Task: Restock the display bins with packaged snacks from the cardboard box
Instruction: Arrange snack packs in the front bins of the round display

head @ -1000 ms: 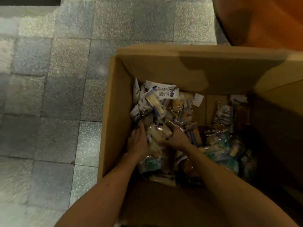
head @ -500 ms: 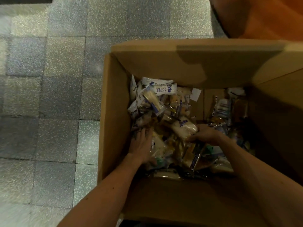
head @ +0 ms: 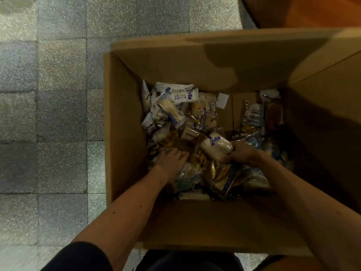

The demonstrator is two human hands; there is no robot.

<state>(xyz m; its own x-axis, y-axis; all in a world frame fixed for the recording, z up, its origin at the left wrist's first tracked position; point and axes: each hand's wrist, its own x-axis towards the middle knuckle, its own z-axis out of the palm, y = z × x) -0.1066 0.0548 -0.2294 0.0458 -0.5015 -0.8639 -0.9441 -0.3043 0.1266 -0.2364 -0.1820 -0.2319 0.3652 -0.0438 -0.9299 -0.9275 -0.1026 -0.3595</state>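
Note:
An open cardboard box (head: 125,133) stands on the floor below me, its bottom covered with several packaged snacks (head: 175,106) in clear and white wrappers with blue print. My right hand (head: 242,153) grips one pale bread-like snack pack (head: 215,146) near the middle of the box, lifted a little over the pile. My left hand (head: 172,158) lies flat on the snacks at the left, fingers spread and pressing into the wrappers. Both forearms reach down into the box. No display bins are in view.
Speckled grey floor tiles (head: 58,114) fill the left side. The box's far flap (head: 214,61) leans inward over the snacks. An orange curved object (head: 312,10) stands past the box at the top right. A cardboard divider (head: 232,112) splits the box's far part.
My right hand has moved right from the middle pile, taken hold of the pale snack pack and raised it. My left hand stayed on the left pile, its fingers spreading out.

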